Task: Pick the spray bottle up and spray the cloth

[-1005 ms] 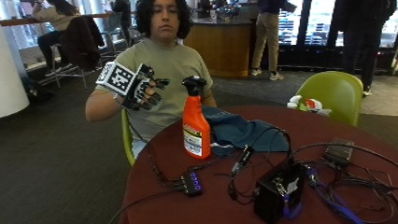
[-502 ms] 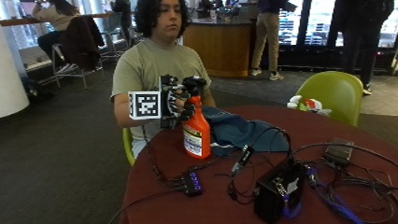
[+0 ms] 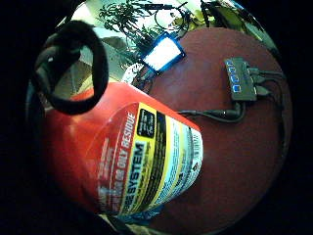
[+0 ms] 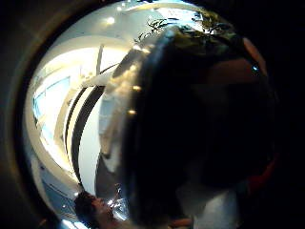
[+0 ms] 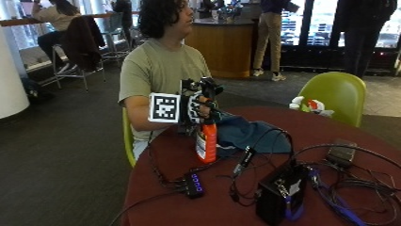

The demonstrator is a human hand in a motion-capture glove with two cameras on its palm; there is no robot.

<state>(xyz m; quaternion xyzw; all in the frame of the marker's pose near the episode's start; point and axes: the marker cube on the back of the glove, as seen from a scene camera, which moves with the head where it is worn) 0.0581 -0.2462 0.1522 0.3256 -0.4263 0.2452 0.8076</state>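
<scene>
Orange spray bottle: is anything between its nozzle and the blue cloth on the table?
Nothing visible stands between them. The black-gloved right hand grips the orange plastic spray bottle around its neck, and the crumpled blue cloth lies right beside it on the round dark red table. The black cables cross the cloth's far side only.
</scene>
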